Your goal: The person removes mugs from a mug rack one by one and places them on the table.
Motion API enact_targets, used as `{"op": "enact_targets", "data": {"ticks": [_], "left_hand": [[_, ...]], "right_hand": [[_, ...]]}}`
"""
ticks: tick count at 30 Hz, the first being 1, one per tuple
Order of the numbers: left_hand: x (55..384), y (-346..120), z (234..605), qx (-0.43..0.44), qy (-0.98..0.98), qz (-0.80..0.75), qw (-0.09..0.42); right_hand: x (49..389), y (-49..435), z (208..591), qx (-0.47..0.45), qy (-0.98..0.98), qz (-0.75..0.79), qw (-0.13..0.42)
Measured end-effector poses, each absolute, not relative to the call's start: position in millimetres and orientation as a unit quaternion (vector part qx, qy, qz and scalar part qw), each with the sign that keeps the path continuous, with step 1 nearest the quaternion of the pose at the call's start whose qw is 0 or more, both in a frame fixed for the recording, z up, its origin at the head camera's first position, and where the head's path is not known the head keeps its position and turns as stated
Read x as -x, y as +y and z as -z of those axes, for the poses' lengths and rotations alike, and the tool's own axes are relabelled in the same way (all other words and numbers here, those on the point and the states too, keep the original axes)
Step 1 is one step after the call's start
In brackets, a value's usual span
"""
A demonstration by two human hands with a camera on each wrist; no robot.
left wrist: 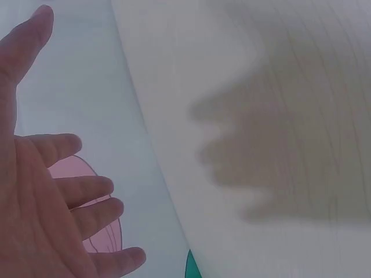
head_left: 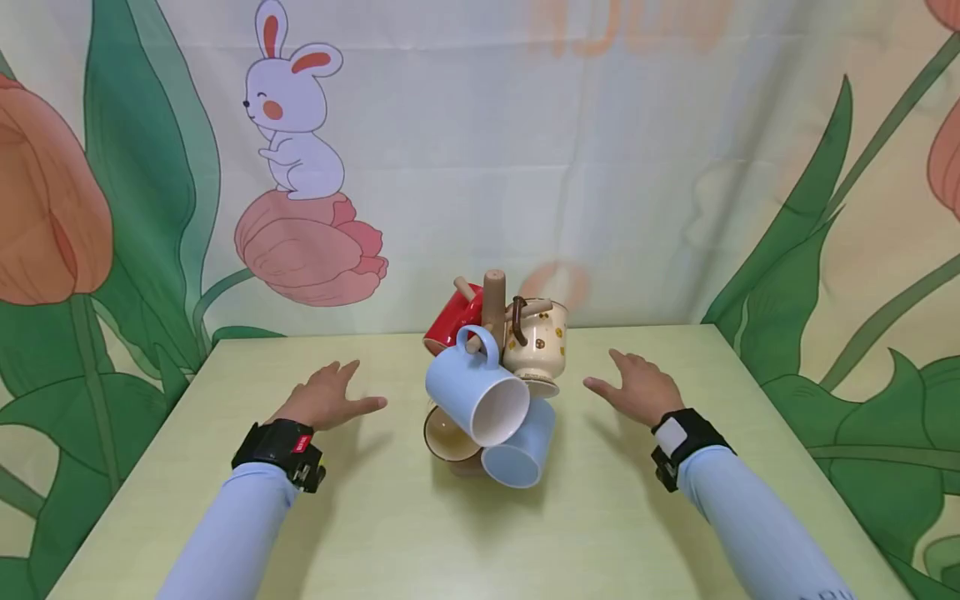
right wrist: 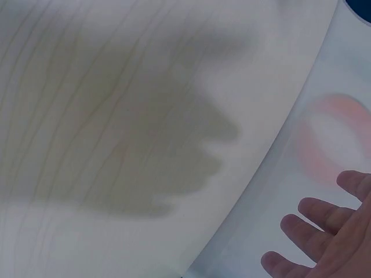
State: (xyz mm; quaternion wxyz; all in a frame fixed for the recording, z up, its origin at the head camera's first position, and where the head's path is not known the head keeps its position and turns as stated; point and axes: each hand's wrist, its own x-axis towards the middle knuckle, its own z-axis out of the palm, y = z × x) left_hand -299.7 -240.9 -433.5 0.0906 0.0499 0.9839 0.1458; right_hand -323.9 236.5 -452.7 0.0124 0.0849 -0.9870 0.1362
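Observation:
A wooden mug tree stands mid-table, hung with several mugs. The upper light blue mug hangs in front, mouth tilted down toward me. Below it to the right is another light blue mug; to the lower left, a brown-rimmed cream mug is partly hidden. A red mug hangs at the back left, and a spotted cream mug with a brown handle at the right. My left hand hovers left of the mugs, fingers spread, holding nothing. On the other side my right hand does likewise.
The pale wooden table ends at a fabric backdrop printed with a rabbit and tulips. Both wrists wear black straps with small cameras. Hand shadows fall on the tabletop in both wrist views.

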Motion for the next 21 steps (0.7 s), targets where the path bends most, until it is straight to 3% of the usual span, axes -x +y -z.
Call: {"op": "enact_targets", "data": {"ticks": [7,21], "left_hand": [[293.0,-237.5,420.0,-0.06,0.977,-0.176,0.103],[278.3,-226.9,407.1,-0.076,0.968,-0.226,0.08]], "right_hand": [[318.0,233.3,446.7,-0.09,-0.987,-0.135,0.013],[300.7,226.2,432.1,-0.063,-0.98,-0.188,0.003]]}}
